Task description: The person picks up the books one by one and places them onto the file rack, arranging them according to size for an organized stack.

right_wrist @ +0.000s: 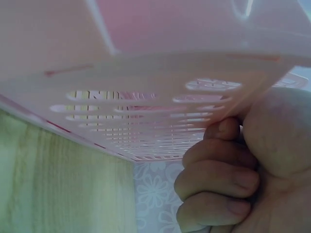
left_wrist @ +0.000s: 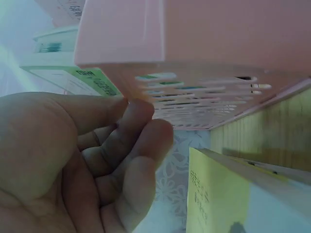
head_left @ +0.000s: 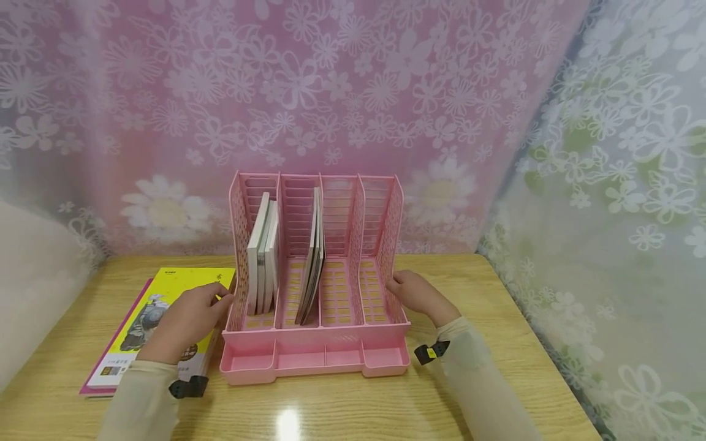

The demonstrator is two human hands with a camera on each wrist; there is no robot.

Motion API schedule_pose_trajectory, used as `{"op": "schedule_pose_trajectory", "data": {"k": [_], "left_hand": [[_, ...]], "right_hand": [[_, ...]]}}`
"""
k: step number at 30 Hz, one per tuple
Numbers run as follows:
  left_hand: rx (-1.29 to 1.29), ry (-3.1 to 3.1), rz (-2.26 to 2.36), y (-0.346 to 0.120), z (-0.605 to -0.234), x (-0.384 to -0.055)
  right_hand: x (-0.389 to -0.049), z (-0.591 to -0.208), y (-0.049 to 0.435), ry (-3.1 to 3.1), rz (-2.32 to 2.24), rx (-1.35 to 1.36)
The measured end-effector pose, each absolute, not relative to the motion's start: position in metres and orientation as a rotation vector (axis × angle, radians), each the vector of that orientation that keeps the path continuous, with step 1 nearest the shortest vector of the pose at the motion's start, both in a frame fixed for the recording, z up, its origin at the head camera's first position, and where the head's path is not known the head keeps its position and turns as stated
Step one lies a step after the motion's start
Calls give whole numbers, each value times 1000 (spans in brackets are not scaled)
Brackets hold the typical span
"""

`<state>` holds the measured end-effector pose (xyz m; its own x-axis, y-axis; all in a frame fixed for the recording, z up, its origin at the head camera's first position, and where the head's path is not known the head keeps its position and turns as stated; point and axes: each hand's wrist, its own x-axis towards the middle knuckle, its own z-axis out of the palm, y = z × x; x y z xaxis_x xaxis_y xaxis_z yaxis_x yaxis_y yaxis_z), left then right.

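Note:
A pink plastic desk file rack (head_left: 314,335) with upright dividers stands on the table. My left hand (head_left: 190,318) pinches the front edge of its left side panel (left_wrist: 194,92) between thumb and curled fingers. On the opposite side my right hand (head_left: 419,293) grips the right side panel (right_wrist: 160,111) the same way, fingers curled on the outside. Several white-edged books (head_left: 261,260) stand in the leftmost slot. Thinner booklets (head_left: 312,263) lean in the second slot. The two slots on the right hold no books.
Left of the rack, partly under my left forearm, lies a yellow-and-white book (head_left: 165,300) on a magenta one (head_left: 113,346). The wooden table (head_left: 496,367) ends at a pink floral curtain (head_left: 331,79) behind and a pale floral one (head_left: 623,202) on the right.

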<state>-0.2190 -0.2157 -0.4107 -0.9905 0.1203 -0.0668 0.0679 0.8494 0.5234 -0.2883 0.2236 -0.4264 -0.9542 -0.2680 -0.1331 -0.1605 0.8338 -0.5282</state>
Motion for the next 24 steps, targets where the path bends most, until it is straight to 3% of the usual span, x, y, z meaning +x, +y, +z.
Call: {"op": "schedule_pose_trajectory", "data": {"k": [24], "left_hand": [[-16, 2937, 471, -245, -419, -205]], "right_hand": [[-290, -401, 224, 2830, -506, -449]]}}
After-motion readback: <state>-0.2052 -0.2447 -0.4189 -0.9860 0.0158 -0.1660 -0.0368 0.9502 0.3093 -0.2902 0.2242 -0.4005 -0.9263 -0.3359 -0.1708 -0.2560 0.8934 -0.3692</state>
